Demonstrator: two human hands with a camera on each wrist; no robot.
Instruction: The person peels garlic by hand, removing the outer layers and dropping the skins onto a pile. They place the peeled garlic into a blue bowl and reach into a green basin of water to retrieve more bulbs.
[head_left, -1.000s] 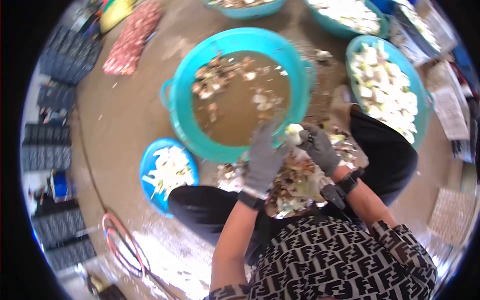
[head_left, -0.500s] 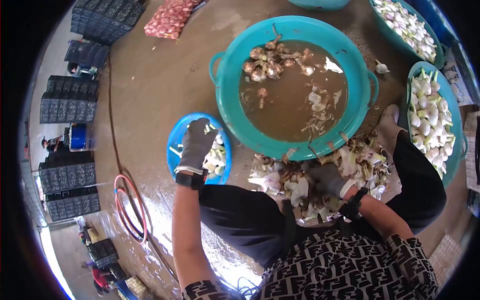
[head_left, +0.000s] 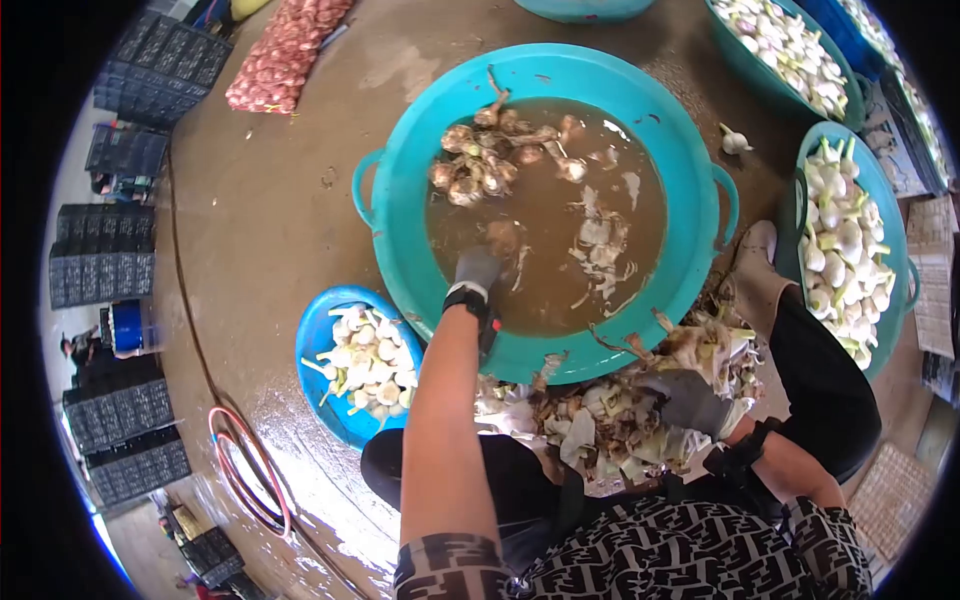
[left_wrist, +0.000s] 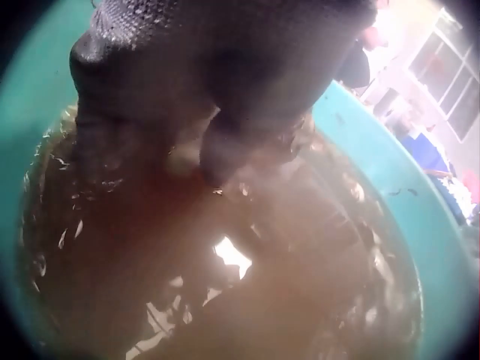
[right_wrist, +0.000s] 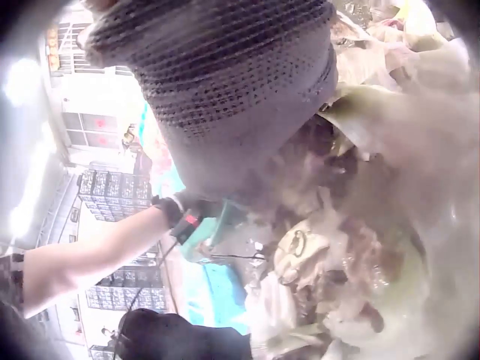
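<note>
My gloved left hand reaches down into the muddy water of a large teal tub. Its fingers dip below the surface in the left wrist view, so the tips are hidden. Right by those fingers a brownish garlic bulb shows blurred in the water; whether they grip it I cannot tell. More unpeeled garlic bulbs float in a cluster beyond. My gloved right hand lies over a heap of garlic skins and leaves between my knees, its fingers hidden in the right wrist view.
At the left stands a blue basin holding peeled garlic. Teal tubs of cleaned garlic stand at the right. A loose bulb lies on the floor. Also there are a red net sack, a hose and stacked black crates.
My left hand moved from beside the right hand, which held a white bulb, to the blue basin, then into the tub water. The right hand dropped to the skins, then shifted right.
</note>
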